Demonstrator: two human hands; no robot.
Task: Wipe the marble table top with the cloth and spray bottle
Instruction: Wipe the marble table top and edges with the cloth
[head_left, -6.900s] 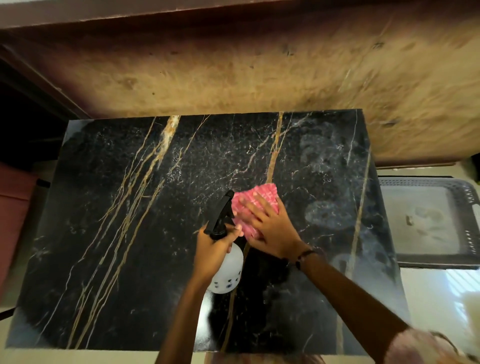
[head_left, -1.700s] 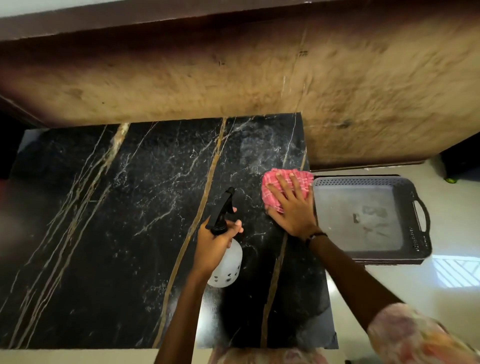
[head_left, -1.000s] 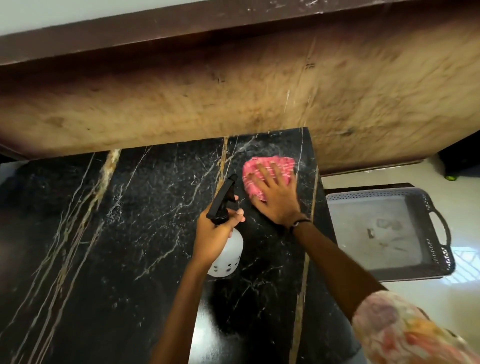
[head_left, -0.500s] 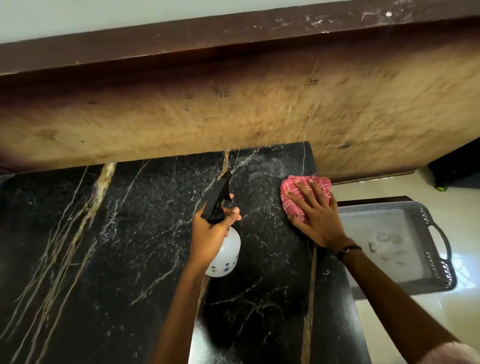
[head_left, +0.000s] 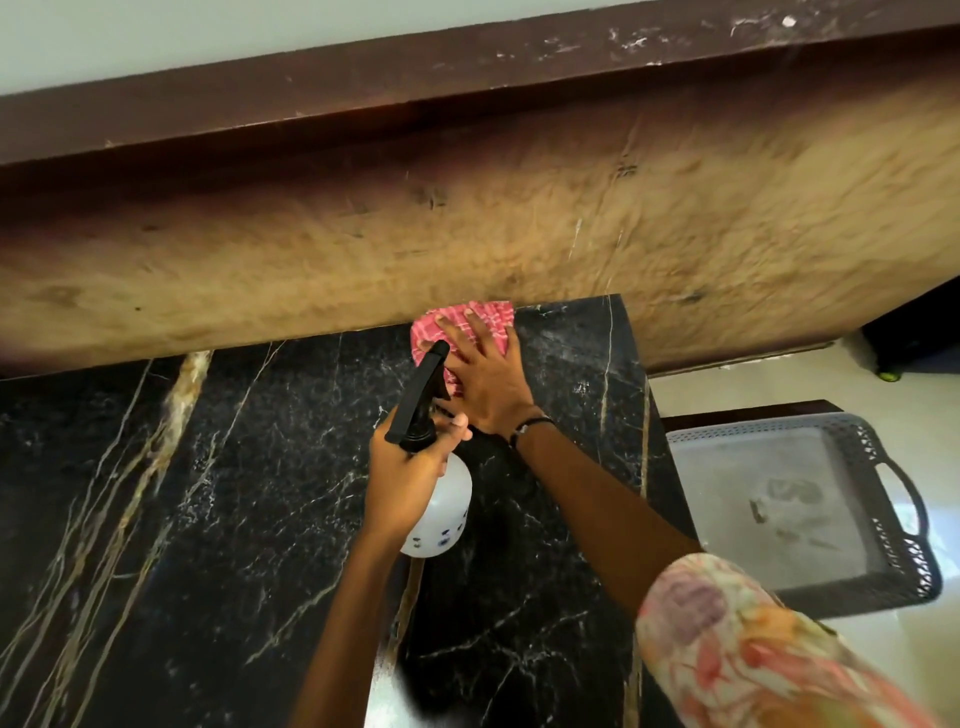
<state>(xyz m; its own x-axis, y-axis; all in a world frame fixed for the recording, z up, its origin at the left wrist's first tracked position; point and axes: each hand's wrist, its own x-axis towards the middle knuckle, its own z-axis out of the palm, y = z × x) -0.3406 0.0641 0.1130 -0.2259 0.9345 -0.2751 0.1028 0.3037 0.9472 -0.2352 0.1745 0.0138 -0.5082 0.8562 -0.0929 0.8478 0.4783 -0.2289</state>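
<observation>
The black marble table top (head_left: 249, 493) with gold and white veins fills the lower left. A folded pink checked cloth (head_left: 493, 314) lies at its far edge, against the wooden panel. My right hand (head_left: 485, 371) presses flat on the cloth with fingers spread. My left hand (head_left: 408, 470) grips the neck of a white spray bottle (head_left: 441, 512) with a black trigger head, held above the marble just in front of the cloth. The nozzle points toward the cloth and hides part of it.
A tall brown wooden panel (head_left: 467, 218) stands right behind the table. A grey plastic tray (head_left: 795, 512) with handles sits on the pale floor to the right of the table's right edge (head_left: 647, 415).
My right hand has slid the cloth from the table's right edge leftward and away to the far edge by the wooden panel. The spray bottle stays in my left hand.
</observation>
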